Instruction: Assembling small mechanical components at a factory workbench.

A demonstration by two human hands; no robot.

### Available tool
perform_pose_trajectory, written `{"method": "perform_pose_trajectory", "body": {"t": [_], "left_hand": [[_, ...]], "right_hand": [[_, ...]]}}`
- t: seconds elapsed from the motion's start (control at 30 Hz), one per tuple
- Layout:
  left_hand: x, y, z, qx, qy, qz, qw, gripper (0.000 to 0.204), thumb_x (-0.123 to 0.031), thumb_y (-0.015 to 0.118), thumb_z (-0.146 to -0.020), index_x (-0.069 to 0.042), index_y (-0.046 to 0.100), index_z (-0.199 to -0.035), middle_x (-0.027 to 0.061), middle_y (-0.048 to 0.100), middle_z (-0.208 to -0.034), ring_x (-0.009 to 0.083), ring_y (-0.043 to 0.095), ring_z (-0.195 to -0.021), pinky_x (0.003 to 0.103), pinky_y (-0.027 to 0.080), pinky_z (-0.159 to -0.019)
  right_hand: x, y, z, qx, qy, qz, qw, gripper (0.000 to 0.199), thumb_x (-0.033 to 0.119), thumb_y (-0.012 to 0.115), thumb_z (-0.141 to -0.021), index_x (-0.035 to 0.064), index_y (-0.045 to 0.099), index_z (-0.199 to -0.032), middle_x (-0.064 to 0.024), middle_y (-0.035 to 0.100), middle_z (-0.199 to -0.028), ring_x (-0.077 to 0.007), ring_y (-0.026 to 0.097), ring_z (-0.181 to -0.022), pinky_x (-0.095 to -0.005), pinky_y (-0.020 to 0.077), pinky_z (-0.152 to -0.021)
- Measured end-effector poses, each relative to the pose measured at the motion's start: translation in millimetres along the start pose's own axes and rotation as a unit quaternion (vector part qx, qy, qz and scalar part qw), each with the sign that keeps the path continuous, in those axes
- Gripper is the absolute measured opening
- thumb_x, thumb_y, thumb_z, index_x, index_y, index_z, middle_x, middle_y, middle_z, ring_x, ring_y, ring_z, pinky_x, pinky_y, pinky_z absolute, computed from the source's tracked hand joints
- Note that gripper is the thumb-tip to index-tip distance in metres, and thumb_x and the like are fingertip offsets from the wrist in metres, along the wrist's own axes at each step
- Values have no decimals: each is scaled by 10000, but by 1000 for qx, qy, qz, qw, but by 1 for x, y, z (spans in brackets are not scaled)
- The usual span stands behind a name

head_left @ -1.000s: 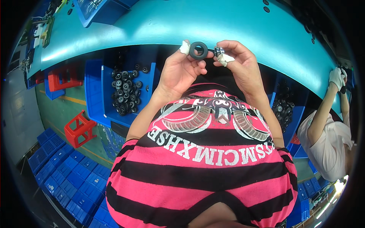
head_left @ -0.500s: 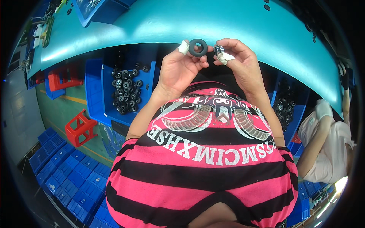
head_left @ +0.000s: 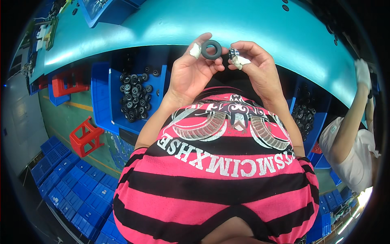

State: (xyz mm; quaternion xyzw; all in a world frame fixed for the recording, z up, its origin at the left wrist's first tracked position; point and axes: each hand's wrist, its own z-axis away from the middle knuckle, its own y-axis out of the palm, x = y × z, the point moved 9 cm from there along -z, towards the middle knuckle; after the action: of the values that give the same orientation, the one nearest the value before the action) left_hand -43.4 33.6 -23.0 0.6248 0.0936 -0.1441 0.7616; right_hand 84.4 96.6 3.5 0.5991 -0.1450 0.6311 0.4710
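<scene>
Near the front edge of the turquoise table point(head_left: 170, 30), my left hand point(head_left: 188, 71) grips a small black rubber tyre point(head_left: 205, 51), its open hole turned toward me. My right hand point(head_left: 260, 65) pinches a small shiny wheel rim point(head_left: 232, 54) between thumb and fingers. Tyre and rim are held apart, a short gap between them. White wrapping covers the thumb tip on each hand.
At the left below the table, a blue bin point(head_left: 115, 110) holds several black wheels point(head_left: 134, 95); another wheel-filled bin point(head_left: 304, 116) is at the right. A blue tray point(head_left: 109, 14) sits on the table. Red stools point(head_left: 86, 137) stand left. A gloved co-worker point(head_left: 353, 138) sits right.
My left index finger has lifted away from the tyre's edge, the tyre shifting slightly upward. My right hand stays still with the rim. The co-worker's gloved hand moved up to the table edge.
</scene>
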Motion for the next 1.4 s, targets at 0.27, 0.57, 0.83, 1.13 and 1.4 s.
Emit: {"method": "perform_pose_trajectory", "body": {"t": [0.27,0.57,0.83,1.13,1.4], "left_hand": [[1,1,-1,13,-3,3,1000,431,-258,430,-1054,-71,425,-1442,267,573,-1260,286,603,-975,427,521,-899],[-5,6,1,19,39,-87,995,415,-238,456,-1046,-55,430,-1417,286,512,-1363,324,609,-1101,474,493,-1006],[-10,11,3,-1,65,-145,987,384,-174,507,-1016,-31,447,-1367,288,561,-1299,370,629,-1136,495,508,-1015],[-10,3,3,-7,53,-144,988,340,-228,566,-981,0,529,-1231,271,635,-1176,364,669,-1053,470,563,-927],[7,-5,1,-44,-39,-14,998,386,-286,527,-1003,28,591,-1219,262,648,-1142,331,673,-1001,451,565,-894]], "right_hand": [[-1,-1,0,-1,-3,-5,1000,335,-39,614,-857,-22,627,-1191,-97,681,-1087,-134,658,-915,-270,535,-872],[-1,0,0,6,-5,-14,1000,316,0,651,-883,-23,623,-1197,-115,678,-1163,-126,654,-943,-262,538,-874],[-1,-3,0,0,-9,-13,1000,325,-2,653,-882,-25,619,-1204,-96,679,-1102,-128,654,-932,-264,538,-869],[3,-3,1,-5,-19,-8,1000,334,-15,634,-874,-21,617,-1208,-80,673,-1021,-122,653,-913,-258,532,-863],[3,-4,1,-5,-21,-7,1000,331,6,663,-883,-10,619,-1211,-73,674,-1040,-119,651,-950,-258,524,-887]]}}
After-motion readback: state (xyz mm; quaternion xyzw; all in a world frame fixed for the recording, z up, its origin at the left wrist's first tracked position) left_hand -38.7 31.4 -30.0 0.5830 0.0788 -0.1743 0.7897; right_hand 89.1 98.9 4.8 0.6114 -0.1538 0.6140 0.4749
